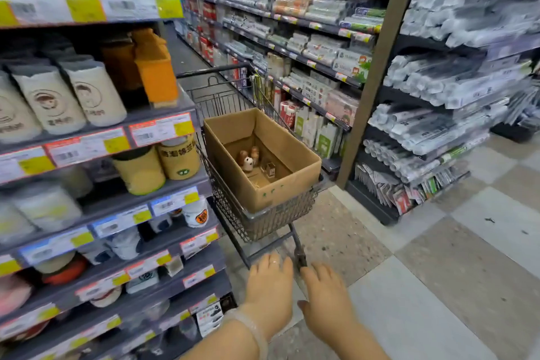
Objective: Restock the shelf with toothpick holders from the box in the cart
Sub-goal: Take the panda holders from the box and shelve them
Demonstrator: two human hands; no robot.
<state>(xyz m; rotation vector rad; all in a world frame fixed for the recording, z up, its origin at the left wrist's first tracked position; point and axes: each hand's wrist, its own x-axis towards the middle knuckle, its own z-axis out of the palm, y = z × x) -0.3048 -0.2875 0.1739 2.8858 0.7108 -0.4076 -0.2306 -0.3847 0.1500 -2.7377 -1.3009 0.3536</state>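
1. Head view, progress: box [260, 155] sits in the cart [263, 216], open on top and nearly empty. A few small figure-shaped holders [248, 160] stand on its floor, near the far-left corner. Judged status: most stock is out; these last pieces remain to be shelved.
2. Head view, destination: shelf [163, 190] stands to the left of the cart, with tagged rows of containers. The target slot cannot be identified.
3. Head view, hands: left hand [270, 280] and right hand [324, 286] reach forward, side by side, toward the cart's near end.
4. Head view, grip: both hands show relaxed, spread fingers; neither holds anything. Contact with the cart cannot be confirmed.
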